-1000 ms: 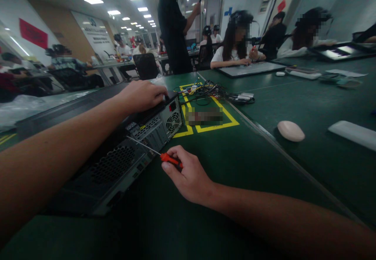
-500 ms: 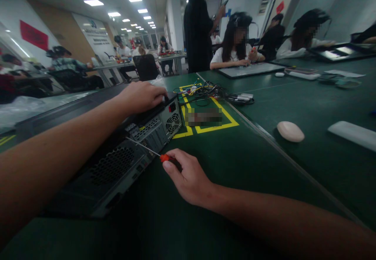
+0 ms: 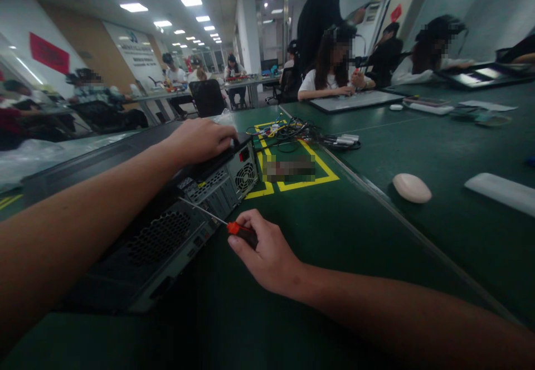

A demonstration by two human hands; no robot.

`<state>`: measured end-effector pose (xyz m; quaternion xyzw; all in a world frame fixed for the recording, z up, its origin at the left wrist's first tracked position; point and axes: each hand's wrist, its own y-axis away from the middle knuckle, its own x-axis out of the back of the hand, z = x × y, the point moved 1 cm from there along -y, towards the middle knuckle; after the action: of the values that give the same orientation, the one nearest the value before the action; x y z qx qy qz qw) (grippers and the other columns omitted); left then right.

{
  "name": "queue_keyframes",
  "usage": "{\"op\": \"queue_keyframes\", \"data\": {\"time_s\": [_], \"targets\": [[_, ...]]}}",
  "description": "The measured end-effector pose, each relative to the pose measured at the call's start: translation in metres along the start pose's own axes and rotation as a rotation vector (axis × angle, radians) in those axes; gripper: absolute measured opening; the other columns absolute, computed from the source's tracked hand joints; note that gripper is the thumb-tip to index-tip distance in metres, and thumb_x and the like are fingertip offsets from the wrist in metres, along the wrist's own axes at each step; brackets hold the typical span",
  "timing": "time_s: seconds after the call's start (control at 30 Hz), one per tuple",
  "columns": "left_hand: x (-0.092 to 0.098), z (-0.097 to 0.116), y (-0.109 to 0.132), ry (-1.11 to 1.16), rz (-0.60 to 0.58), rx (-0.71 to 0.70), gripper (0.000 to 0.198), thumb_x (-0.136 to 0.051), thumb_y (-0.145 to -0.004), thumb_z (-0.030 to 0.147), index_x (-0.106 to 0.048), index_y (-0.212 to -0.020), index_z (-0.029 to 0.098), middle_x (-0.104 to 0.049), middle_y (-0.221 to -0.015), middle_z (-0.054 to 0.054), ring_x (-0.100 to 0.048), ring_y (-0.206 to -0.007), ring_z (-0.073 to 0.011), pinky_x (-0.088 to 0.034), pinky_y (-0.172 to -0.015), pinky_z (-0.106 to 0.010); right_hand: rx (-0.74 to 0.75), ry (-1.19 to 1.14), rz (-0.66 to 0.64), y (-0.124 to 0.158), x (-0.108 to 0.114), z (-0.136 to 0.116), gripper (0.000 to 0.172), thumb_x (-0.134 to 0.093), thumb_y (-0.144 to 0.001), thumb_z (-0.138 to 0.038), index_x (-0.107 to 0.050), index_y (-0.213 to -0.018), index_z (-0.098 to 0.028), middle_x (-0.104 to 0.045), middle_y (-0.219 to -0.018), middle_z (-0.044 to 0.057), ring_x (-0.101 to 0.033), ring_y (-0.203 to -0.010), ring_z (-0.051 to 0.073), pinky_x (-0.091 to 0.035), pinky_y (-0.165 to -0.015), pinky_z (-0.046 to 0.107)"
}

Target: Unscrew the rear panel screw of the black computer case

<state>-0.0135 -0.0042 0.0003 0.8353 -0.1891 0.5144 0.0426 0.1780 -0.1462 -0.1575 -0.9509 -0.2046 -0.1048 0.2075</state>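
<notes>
A black computer case [image 3: 137,281] lies on the green table, its rear panel with a round fan grille facing right. My left hand [image 3: 204,139] is on the case's upper side, fingers bent over the edge near the rear panel. Its fingertips are partly hidden. In my right hand [image 3: 267,250] is a screwdriver [image 3: 235,228] with an orange and black handle, held between thumb and fingers. The long thin shaft points up and left across the rear panel. Its tip is at the expansion slot area; whether it sits in a screw is too small to tell.
Bundled cables [image 3: 296,130] lie behind the case by yellow tape markings [image 3: 309,181]. A pale rounded object [image 3: 412,188] and a white oblong object [image 3: 501,189] are at right. Other people sit across the table, and one person [image 3: 317,19] stands behind them.
My right thumb and fingers have shifted slightly on the screwdriver, so more of its handle shows. My left hand stays put. The standing person has moved right.
</notes>
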Motion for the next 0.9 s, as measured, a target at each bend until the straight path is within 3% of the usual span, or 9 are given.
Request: {"op": "queue_keyframes", "data": {"time_s": [0.33, 0.9], "targets": [[0.0008, 0.0001, 0.0006, 0.035, -0.008, 0.004, 0.058, -0.037, -0.109, 0.045, -0.071, -0.153, 0.029, -0.081, -0.128, -0.014, -0.077, -0.117, -0.0338, -0.055, -0.094, -0.042, 0.011, -0.018, 0.005, -0.0003, -0.0008, 0.0014, 0.012, -0.067, -0.100, -0.031, -0.058, -0.106, -0.025, -0.069, -0.092, 0.001, -0.068, -0.085, 0.021, -0.055, -0.083, 0.037], [0.0009, 0.0011, 0.0008, 0.032, 0.016, -0.010, 0.056, -0.036, -0.109, 0.041, -0.074, -0.149, 0.028, -0.082, -0.124, -0.015, -0.078, -0.113, -0.0350, -0.057, -0.090, -0.043, -0.021, -0.023, -0.006, 0.0004, -0.0006, -0.0007, 0.009, -0.066, -0.102, -0.031, -0.060, -0.106, -0.024, -0.068, -0.089, 0.000, -0.067, -0.083, 0.020, -0.054, -0.076, 0.035]]}}
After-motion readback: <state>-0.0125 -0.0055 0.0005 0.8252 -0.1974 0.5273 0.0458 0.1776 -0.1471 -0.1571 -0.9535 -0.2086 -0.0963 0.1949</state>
